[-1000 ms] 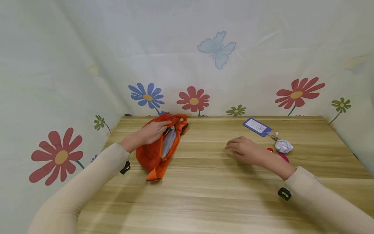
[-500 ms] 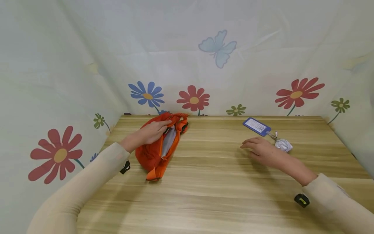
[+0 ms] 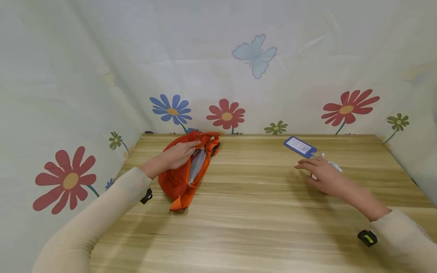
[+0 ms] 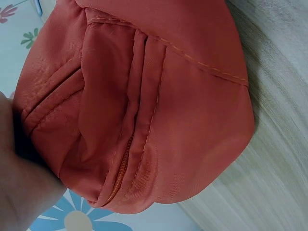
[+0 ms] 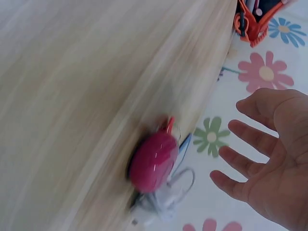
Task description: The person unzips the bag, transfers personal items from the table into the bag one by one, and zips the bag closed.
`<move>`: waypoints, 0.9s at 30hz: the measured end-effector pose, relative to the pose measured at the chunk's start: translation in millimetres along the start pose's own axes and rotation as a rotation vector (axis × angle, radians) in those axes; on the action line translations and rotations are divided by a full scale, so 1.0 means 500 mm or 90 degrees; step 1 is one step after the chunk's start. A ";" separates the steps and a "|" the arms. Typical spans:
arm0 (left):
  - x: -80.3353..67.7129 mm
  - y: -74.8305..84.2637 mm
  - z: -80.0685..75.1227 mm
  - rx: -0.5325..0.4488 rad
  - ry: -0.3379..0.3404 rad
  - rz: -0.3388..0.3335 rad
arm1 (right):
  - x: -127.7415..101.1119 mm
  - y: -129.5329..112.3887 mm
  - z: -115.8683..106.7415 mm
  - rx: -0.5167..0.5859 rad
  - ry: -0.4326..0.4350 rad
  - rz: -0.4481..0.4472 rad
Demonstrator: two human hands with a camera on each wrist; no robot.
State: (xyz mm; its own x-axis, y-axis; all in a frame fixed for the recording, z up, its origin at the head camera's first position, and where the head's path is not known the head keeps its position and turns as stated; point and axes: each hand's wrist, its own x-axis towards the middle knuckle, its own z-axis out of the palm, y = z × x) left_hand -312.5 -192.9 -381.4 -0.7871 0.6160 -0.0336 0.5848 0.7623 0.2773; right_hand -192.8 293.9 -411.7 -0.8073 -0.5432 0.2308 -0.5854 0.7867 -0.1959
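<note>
An orange zip bag [image 3: 174,180] lies at the left of the table, unzipped, its grey lining [image 3: 197,165] showing. My left hand [image 3: 177,154] holds the bag by the upper edge of its mouth; the thumb is hidden. In the left wrist view, the bag's side [image 4: 192,125] fills most of the picture. My right hand [image 3: 326,175] hovers at the right with fingers apart, holding nothing. Below it are a white bundled cable [image 3: 336,165], partly covered, and a shiny pink oval object [image 5: 154,162], seen only in the right wrist view.
A blue card holder [image 3: 300,146] with a white label lies behind my right hand, near the table's far edge. The wooden table [image 3: 246,227] is bounded by a flower-printed curtain [image 3: 293,83] at the back and sides.
My right hand has moved to the right, over the cable and the pink object, which it now hides in the head view. The left hand and bag stay put.
</note>
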 end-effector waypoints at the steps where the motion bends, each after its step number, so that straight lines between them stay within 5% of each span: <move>1: 0.000 0.000 0.000 -0.003 0.002 -0.002 | -0.003 0.003 -0.004 0.001 -0.002 0.011; 27: 0.004 -0.008 0.007 -0.016 -0.003 -0.014 | -0.081 0.060 -0.028 0.000 -0.045 0.161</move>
State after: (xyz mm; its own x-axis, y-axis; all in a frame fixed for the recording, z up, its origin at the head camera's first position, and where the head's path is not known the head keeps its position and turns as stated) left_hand -315.8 -194.1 -385.7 -0.7984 0.6005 -0.0443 0.5627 0.7702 0.3002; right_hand -176.8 343.6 -413.6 -0.9310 -0.3486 0.1081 -0.3647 0.9000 -0.2386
